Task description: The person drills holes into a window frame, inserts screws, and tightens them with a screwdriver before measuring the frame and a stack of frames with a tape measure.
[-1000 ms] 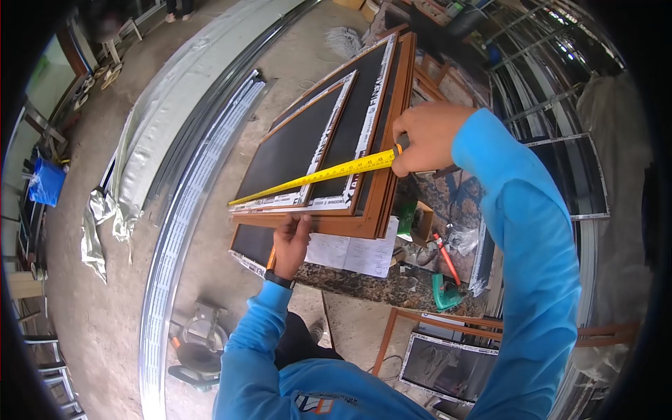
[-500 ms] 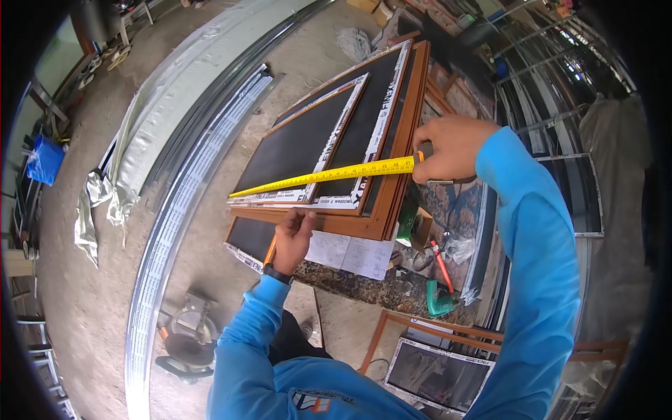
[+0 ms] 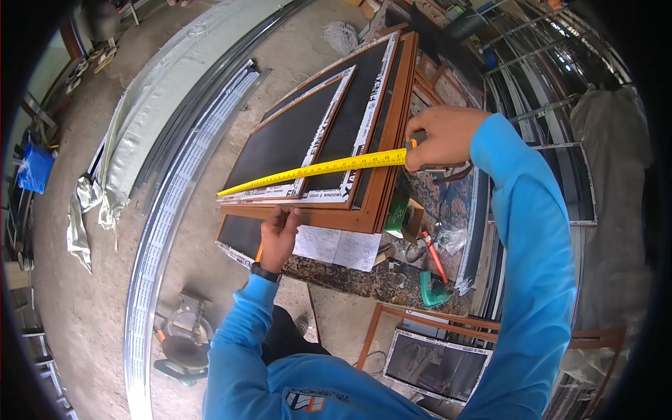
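Right hand (image 3: 439,136) shifted slightly left since earlier frame, fingers closed on tape measure (image 3: 315,170), blade stretched across brown window frame (image 3: 371,203) width. Left hand (image 3: 278,234) pinches pencil, pressing frame's near edge to steady it.

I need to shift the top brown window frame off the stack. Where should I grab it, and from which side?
Probably the near bottom rail of the brown frame, from the near side beside the left hand: that edge overhangs the stack, bare of the tape measure.
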Motion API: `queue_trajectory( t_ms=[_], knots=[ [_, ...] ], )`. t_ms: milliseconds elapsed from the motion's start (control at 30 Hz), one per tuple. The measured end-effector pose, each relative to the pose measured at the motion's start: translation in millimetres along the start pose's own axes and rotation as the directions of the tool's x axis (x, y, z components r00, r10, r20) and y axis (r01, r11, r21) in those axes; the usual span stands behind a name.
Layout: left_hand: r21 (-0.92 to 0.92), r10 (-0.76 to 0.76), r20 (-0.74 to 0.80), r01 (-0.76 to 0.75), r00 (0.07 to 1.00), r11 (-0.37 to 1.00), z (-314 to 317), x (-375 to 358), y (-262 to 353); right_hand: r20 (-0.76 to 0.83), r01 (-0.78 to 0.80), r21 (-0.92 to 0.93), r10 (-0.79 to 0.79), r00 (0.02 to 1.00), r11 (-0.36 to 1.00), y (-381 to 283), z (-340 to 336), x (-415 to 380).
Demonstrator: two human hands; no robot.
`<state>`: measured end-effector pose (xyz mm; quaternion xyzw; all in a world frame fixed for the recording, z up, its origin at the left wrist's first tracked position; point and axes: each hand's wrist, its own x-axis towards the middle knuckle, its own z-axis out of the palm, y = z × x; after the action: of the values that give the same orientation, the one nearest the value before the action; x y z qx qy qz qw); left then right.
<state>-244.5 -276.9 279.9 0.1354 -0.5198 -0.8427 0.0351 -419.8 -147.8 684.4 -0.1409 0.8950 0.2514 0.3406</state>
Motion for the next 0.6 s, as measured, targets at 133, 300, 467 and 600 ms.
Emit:
queue_trajectory(
  t_ms=[133,300,467,600],
  knots=[
    [0.016,-0.003,0.005,0.003,1.0,1.0,-1,2,-5,-0.05,0.036,0.035,-0.034,0.998,0.999,11,5,3],
    [0.194,0.052,0.006,-0.052,0.999,0.98,-8,3,-8,-0.039,0.08,0.16,-0.075,0.996,0.984,12,5,6],
    [0.193,-0.042,-0.019,0.045,0.999,0.98,-12,2,-13,-0.118,0.037,0.138,-0.021,0.993,0.99,5,5,-2],
    [0.17,-0.059,-0.033,0.064,0.998,0.983,-13,0,-14,-0.169,0.063,0.163,-0.036,0.985,0.985,8,11,-1]
  ],
)
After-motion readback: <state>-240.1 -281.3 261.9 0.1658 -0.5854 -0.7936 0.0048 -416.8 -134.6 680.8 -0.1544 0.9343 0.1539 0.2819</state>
